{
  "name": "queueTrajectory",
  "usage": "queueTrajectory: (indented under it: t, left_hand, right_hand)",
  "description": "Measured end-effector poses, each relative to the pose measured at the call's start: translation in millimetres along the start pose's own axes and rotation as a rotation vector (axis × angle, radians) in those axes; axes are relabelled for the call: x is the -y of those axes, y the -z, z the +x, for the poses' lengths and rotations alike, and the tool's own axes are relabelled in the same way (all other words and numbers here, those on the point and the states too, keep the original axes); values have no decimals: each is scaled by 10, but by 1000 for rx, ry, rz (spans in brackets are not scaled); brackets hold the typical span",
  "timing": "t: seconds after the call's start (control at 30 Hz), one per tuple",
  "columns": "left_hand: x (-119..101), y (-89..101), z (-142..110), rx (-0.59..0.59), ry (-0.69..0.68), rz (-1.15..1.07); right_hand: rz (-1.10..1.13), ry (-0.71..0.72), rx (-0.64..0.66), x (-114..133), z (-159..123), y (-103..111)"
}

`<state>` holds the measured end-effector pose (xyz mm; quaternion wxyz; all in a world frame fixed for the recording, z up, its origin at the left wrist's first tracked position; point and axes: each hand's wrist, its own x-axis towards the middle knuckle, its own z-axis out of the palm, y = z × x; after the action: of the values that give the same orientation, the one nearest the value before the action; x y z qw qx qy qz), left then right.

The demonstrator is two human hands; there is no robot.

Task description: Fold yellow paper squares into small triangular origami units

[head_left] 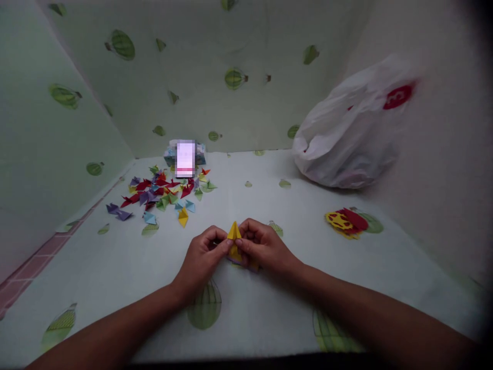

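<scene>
Between my two hands, near the middle of the table, is a folded yellow paper (234, 231) with its pointed tip upward. My left hand (204, 252) pinches its left edge between thumb and fingers. On the opposite edge, my right hand (265, 245) is closed the same way, thumb at the front. Below the fingers, more yellow paper and a thin purple edge show on the table, partly hidden by the hands. Beyond my left hand lies a pile of folded paper pieces (154, 192) in red, purple, green, blue and yellow.
A lit phone (185, 159), blurred out, leans against a patterned box (169, 154) behind the pile. At the back right stands a bulging white plastic bag (346, 133). Yellow and red paper cutouts (341, 221) lie to the right. Balloon-patterned cloth (246, 308) covers the table.
</scene>
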<state>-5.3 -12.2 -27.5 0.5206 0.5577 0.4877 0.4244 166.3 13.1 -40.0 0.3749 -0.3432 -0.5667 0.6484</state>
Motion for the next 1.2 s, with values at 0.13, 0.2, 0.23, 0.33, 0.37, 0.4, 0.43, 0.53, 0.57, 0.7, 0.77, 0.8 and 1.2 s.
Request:
queueTrajectory:
  t: [0.13,0.2,0.23,0.33,0.37,0.4,0.43,0.53,0.57,0.7,0.77,0.8,1.2]
  left_hand:
    - [-24,-2,2,14,9,16]
    - [-16,-8,-1,26,20,-18]
    - [-9,-10,-2,27,24,-38]
    - [8,-11,-4,19,31,-51]
    - [8,-12,-5,18,32,-45]
    - [4,-13,-6,19,35,-39]
    - [-2,-16,-8,23,40,-36]
    - [-20,-31,-13,25,47,-50]
    - [-20,-35,-13,20,45,-65]
    - [12,-38,-1,-1,41,-118]
    - [31,-33,7,2,43,-115]
    - [35,-31,9,11,48,-122]
    - [13,-44,14,-15,78,40]
  right_hand:
    - [24,20,-28,-3,-7,4]
    - [30,8,-32,5,-13,-1]
    - [32,0,-30,7,-15,-4]
    - [40,-7,-20,7,-20,-6]
    - [45,-6,-17,6,-21,-5]
    - [49,-7,-14,6,-22,-3]
    - [48,-10,-11,6,-24,-2]
    - [37,-15,-10,15,-27,-2]
    - [28,-12,-13,18,-27,-3]
    - [-15,-8,-23,20,-15,-2]
    - [-22,-2,-23,16,-7,4]
    - [-18,0,-21,14,-5,6]
    - [-380,248,-199,14,-12,42]
